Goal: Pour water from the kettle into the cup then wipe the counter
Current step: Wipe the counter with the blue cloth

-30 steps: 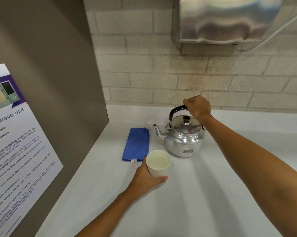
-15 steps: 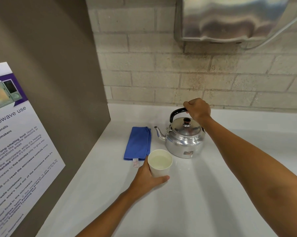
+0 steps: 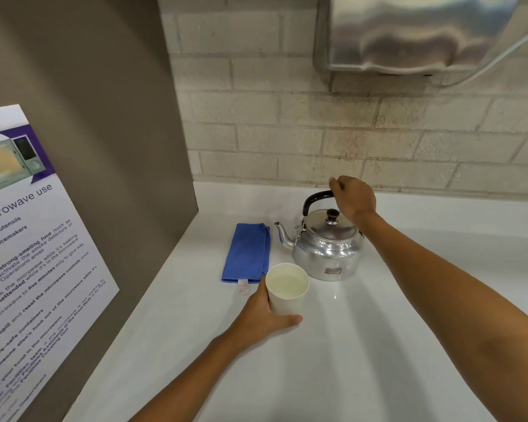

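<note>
The silver kettle stands upright on the white tabletop, spout pointing left toward a folded blue cloth lying flat just beside it. The right hand sits over the kettle's black handle; its fingers curl at the handle's right end, but whether they grip it or have loosened cannot be told. In front of the kettle, close to the cloth's near corner, a white paper cup stands upright with water in it. The left hand holds the cup, fingers wrapped around its left side and thumb across the base in front.
</note>
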Demonstrator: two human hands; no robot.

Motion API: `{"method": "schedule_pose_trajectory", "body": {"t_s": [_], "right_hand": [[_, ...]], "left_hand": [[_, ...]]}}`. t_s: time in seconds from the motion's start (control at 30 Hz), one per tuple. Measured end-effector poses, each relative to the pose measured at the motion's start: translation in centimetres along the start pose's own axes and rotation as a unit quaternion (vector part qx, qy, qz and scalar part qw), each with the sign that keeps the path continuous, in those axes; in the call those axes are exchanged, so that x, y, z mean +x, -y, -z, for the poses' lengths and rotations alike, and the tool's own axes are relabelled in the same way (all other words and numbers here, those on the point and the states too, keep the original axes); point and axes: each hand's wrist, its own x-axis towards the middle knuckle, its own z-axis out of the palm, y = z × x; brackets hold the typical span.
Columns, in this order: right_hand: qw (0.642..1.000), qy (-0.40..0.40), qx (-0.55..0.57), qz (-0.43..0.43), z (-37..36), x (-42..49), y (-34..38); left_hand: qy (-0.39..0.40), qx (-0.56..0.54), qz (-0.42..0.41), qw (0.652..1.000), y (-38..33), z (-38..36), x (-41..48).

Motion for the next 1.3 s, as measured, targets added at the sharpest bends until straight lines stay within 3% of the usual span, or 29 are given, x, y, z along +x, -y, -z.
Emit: {"method": "schedule_pose_trajectory", "body": {"t_s": [0.17, 0.27, 0.37, 0.5, 0.77, 0.97, 1.17, 1.3], "right_hand": [[0.98, -0.103, 0.031, 0.166, -0.5, -4.5, 0.7], [0.971, -0.079, 0.089, 0.208, -1.7, -8.6, 0.6], [0.976, 0.014, 0.103, 0.192, -3.4, -12.6, -0.9], [0.983, 0.132, 0.03, 0.123, -5.3, -16.1, -2.6], [0.969, 0.182, -0.113, 0.121, -6.1, -20.5, -3.7], [0.957, 0.233, -0.156, 0.079, -6.4, -21.0, -3.6], [0.953, 0.242, -0.166, 0.074, -6.9, -21.0, -3.9], [0.951, 0.247, -0.169, 0.076, -7.2, -20.9, -4.2]], "left_hand": [[0.061, 0.068, -0.024, 0.996, 0.1, 3.4, -0.8], [0.026, 0.079, -0.025, 0.996, 0.3, 6.2, -0.7], [-0.053, 0.099, -0.04, 0.993, -0.3, 8.5, 0.3], [-0.097, 0.13, -0.05, 0.986, -1.2, 9.7, 2.4], [-0.092, 0.268, -0.083, 0.955, -0.8, 7.7, 7.2], [-0.04, 0.467, 0.006, 0.883, 2.0, 6.7, 10.0], [-0.018, 0.533, 0.014, 0.846, 3.3, 6.3, 9.6], [0.018, 0.511, -0.028, 0.859, 3.6, 6.4, 6.7]]}}
